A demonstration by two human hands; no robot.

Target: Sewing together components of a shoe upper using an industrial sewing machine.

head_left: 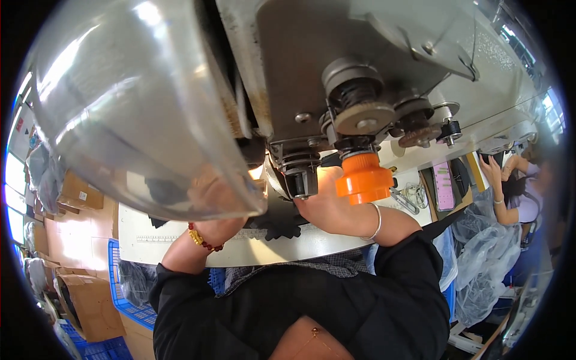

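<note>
The head of a sewing machine (288, 78) fills the upper middle, with metal tension discs and an orange knob (363, 179) on its face. Below it, a black piece of fabric (279, 219) with a scalloped edge lies on the white table. Behind a clear plastic guard (138, 120), my left hand (213, 195) rests at the fabric's left side; its fingers are blurred through the plastic. My right hand (330, 207) is at the fabric's right side, just under the orange knob. Machine parts cover its fingertips, so its grip does not show.
A ruler strip (162, 238) runs along the table's near part. Metal snips (405, 201) and a phone (444, 186) lie to the right. Clear plastic bags (486, 252) hang near another person (522, 201). Blue crates (135, 309) and cardboard boxes (90, 306) stand left.
</note>
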